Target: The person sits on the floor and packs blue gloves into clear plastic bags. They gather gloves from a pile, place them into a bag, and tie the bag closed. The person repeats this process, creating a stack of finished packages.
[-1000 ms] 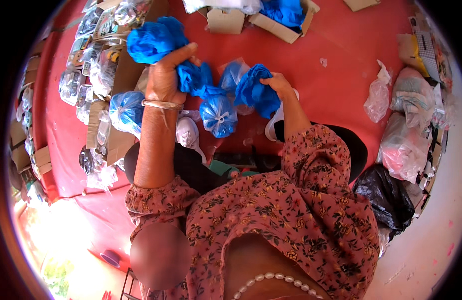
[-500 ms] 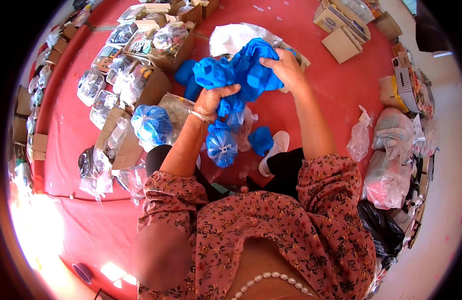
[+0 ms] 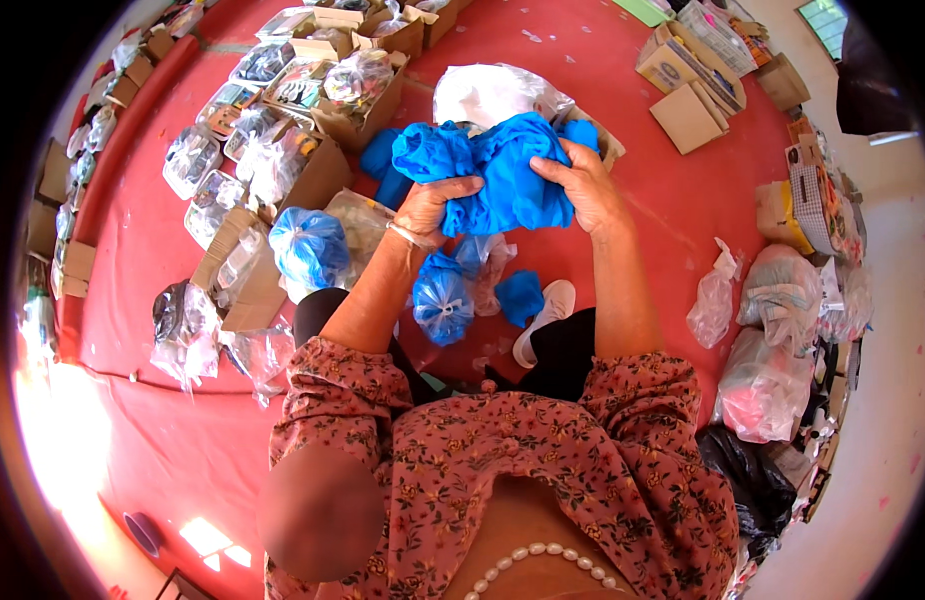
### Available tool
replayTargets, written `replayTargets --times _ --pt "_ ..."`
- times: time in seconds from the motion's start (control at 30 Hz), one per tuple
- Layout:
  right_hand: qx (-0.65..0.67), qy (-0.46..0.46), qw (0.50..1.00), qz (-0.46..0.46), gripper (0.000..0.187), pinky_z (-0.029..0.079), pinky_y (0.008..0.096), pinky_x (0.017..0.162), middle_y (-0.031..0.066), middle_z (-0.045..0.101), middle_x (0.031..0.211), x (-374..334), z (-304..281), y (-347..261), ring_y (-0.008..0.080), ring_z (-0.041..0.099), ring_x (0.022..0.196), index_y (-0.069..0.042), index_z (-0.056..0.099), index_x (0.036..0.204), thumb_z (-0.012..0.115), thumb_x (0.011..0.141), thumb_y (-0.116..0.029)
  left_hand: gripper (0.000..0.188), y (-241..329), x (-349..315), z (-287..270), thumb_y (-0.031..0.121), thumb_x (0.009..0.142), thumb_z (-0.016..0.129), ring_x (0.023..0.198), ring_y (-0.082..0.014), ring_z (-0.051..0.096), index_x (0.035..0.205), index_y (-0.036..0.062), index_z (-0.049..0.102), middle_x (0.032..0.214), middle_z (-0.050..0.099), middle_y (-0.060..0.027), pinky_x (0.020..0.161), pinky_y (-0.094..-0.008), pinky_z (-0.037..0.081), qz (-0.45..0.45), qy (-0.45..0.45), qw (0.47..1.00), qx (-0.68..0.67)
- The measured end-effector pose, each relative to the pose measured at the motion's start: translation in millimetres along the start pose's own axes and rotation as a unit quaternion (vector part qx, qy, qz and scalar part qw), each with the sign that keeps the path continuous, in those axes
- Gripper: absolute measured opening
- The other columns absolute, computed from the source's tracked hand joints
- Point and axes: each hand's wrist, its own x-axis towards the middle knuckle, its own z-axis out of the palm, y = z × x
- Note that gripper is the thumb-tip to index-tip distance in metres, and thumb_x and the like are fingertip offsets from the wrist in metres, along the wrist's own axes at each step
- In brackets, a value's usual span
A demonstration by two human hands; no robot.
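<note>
A crumpled bright blue cloth [image 3: 518, 175] is stretched between my two hands, gathered in soft folds. My left hand [image 3: 431, 205] grips its left part, thumb lying on top. At the right end, my right hand [image 3: 583, 190] is closed on the fabric, thumb on the upper side and fingers mostly hidden. Below the cloth lies a tied blue plastic bag [image 3: 444, 305] beside a clear pinkish bag [image 3: 491, 275]. A small blue cloth piece [image 3: 521, 297] rests near my white shoe [image 3: 548, 320]. Behind the cloth sits a white plastic bag [image 3: 498, 95].
Open cardboard boxes [image 3: 363, 105] and clear packs of goods crowd the left, with another blue bag [image 3: 310, 248] nearer me. Flattened cartons [image 3: 688, 110] stand at the far right. Stuffed plastic bags [image 3: 768, 385] and a black bag [image 3: 748, 485] line the right wall on the red floor covering [image 3: 673, 210].
My right hand has come down slightly, and the blue cloth between my hands has spread wider and hangs lower. Both hands keep their hold; the whole view has shifted a little.
</note>
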Motion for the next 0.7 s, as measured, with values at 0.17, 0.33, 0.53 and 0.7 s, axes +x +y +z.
replayTargets --times 0.17,0.33,0.53,0.7 --pt "-0.373 0.265 0.865 -0.208 0.044 0.046 0.0343 0.071 0.0153 0.059 0.090 -4.8 13.9 -1.3 0.0257 0.058 0.081 0.001 0.054 0.104 0.067 0.075 -0.030 0.046 -3.5 6.2 1.2 -0.007 0.070 0.058 0.089 -0.0254 0.060 0.114 0.0018 0.048 0.094 0.059 -0.0109 0.076 -0.0403 0.053 0.034 0.042 0.999 0.004" --pt "-0.324 0.193 0.920 -0.102 0.054 0.046 0.0385 0.069 0.0181 0.059 0.087 -21.3 34.9 -16.6 0.0299 0.058 0.080 0.000 0.053 0.102 0.070 0.069 -0.039 0.041 -8.3 5.6 1.5 -0.006 0.067 0.062 0.084 -0.0221 0.059 0.107 0.0032 0.053 0.092 0.058 -0.0078 0.076 -0.0364 0.051 0.101 0.064 0.990 0.069" --pt "-0.402 0.208 0.886 -0.102 0.039 0.046 0.0418 0.072 0.0215 0.061 0.093 -3.8 8.0 16.3 0.0359 0.058 0.088 0.003 0.057 0.100 0.063 0.066 -0.016 0.030 -10.5 1.5 2.4 -0.003 0.066 0.066 0.075 -0.0171 0.056 0.093 0.0049 0.057 0.085 0.059 -0.0041 0.069 -0.0308 0.048 0.168 0.065 0.966 0.187" --pt "-0.158 0.145 0.975 -0.066 0.020 0.042 0.0269 0.063 0.0093 0.060 0.074 -3.8 -13.2 0.4 0.0156 0.055 0.069 0.002 0.062 0.087 0.061 0.072 -0.012 0.034 -0.4 -6.8 3.8 -0.004 0.066 0.067 0.079 -0.0168 0.055 0.096 0.0085 0.056 0.087 0.057 -0.0020 0.075 -0.0323 0.047 0.131 0.046 0.974 0.177"
